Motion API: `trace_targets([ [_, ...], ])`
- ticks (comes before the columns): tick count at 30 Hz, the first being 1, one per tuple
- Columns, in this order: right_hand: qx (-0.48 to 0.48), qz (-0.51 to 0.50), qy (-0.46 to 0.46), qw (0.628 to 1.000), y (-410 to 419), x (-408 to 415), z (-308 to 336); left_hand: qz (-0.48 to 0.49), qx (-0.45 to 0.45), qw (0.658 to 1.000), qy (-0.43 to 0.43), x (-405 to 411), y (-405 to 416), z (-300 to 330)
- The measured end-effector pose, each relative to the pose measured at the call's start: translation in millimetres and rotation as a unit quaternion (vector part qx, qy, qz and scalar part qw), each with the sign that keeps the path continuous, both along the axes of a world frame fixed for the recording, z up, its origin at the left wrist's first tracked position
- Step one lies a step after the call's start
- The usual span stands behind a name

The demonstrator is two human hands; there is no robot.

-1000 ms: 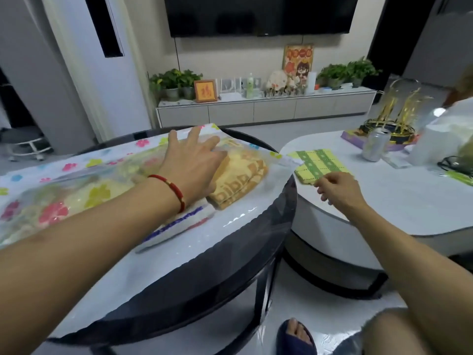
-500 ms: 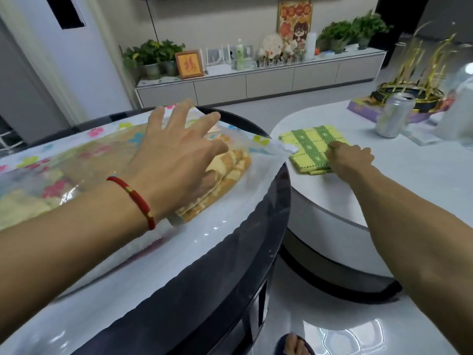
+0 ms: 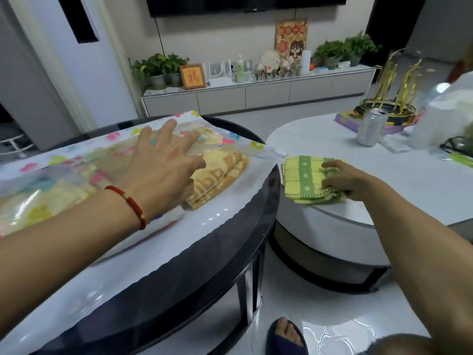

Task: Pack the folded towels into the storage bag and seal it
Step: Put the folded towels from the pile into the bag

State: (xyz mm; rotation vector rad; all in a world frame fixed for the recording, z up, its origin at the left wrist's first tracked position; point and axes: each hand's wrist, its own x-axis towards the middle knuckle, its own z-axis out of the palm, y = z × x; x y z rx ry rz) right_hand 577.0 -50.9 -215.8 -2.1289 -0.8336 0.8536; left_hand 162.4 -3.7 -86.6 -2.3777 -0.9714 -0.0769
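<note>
- While the left hand (image 3: 163, 172) is lying flat with its fingers spread on top of the storage bag (image 3: 76, 170), it isn't gripping anything, just pressing palm-down on the plastic.
- That bag is a clear one with coloured flower prints, and it's lying across the dark round table (image 3: 210, 252), mouth end pointing toward the right.
- An orange and yellow folded towel (image 3: 220, 172) is sitting inside the bag right by the thumb, showing through the plastic. More pale yellow fabric is showing further left in the bag, but it's too blurry to say how many pieces.
- A red cord bracelet (image 3: 128, 202) is sitting on the left wrist.
- Over on the right, the right hand (image 3: 343, 179) is curling over a green and yellow folded towel (image 3: 304, 179), fingers on top and thumb tucked at its near edge, so it's grasping that towel.
- That towel is still resting on the white table (image 3: 384, 190), near the edge closest to the dark table, just beside the bag's corner but outside it.
- Further back on the white table a silver drinks can (image 3: 371, 126) is standing upright, well apart from the towel.
- A slippered foot (image 3: 285, 336) is poking in at the bottom.
</note>
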Motion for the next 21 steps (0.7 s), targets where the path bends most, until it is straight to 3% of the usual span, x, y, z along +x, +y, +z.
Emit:
trace_targets([
  [3,0.138,-0.032,0.269,0.953,-54,-30,13,0.011,0.013,1.000,-0.011,-33,-14,1],
  [5,0.170,-0.009,0.357,0.918,-87,-53,25,0.022,0.015,1.000,-0.010,-55,-23,3],
  [10,0.204,0.085,0.421,0.880,-141,-117,69,0.109,0.025,0.994,0.013,-113,-42,9],
  [14,0.173,0.240,0.444,0.846,-146,-187,108,0.186,0.049,0.980,0.053,-154,-52,24],
  [18,0.122,0.369,0.392,0.834,-110,-269,119,0.222,0.071,0.968,0.096,-176,-50,55],
  [21,0.141,0.415,0.344,0.830,-65,-341,121,0.233,0.061,0.963,0.120,-179,-46,78],
])
